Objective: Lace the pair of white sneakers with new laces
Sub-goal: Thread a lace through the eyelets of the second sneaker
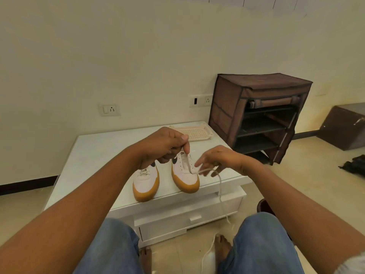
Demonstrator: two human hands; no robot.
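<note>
Pair of white sneakers [145, 179] side by side near the counter's [94, 155] front edge, left hand [164, 147] fingers [184, 138] pinching the lace [220, 186] above the right-side sneaker [185, 175], right hand [219, 161] fingers [201, 162] spread against the lace, grasp too blurred to tell, lace trailing to the floor [296, 184].

One short word in dark letters is seen on the tongue label [182, 153] of the sneaker [185, 176] nearer the right hand [219, 161]. It is blurred and appears to read "NIKE". The label is found just below the fingertips [186, 148] of the left hand [162, 147], where the lace [190, 163] is pinched. A dark swoosh logo [174, 161] is borne on that sneaker's side, just under the same fingers. A second swoosh [153, 165], on the other sneaker [145, 180], is mostly hidden behind the left hand. No other text can be read.
</note>
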